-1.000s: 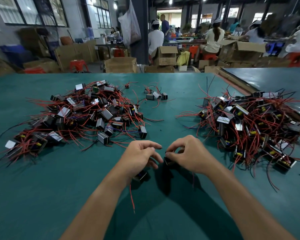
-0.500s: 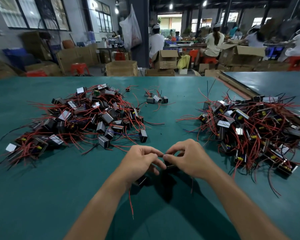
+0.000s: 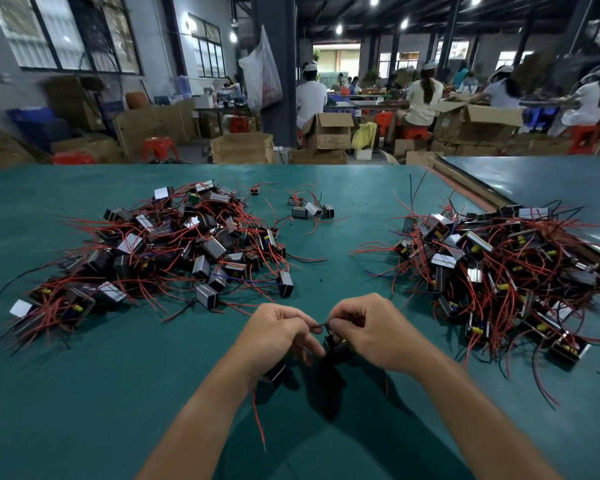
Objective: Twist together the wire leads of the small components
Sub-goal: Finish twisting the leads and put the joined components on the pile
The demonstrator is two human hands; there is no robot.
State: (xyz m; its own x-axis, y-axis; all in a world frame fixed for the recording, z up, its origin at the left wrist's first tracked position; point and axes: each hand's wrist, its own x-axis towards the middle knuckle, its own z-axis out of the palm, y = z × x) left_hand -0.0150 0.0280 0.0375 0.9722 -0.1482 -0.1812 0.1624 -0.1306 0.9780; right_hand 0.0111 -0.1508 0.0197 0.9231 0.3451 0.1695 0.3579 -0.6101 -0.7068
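No text, number or brand can be read anywhere. Red print is seen on the white plastic bag (image 3: 262, 77) hung far beyond the hands, but it is too blurred to be made out. Pale label-like faces are shown on the small components in the pile (image 3: 174, 247) beyond and to the left of the left hand (image 3: 274, 332) and in the pile (image 3: 499, 268) to the right of the right hand (image 3: 371, 330); no lettering can be told on them. The cardboard boxes (image 3: 326, 131) far behind are too blurred for any marking to be read.
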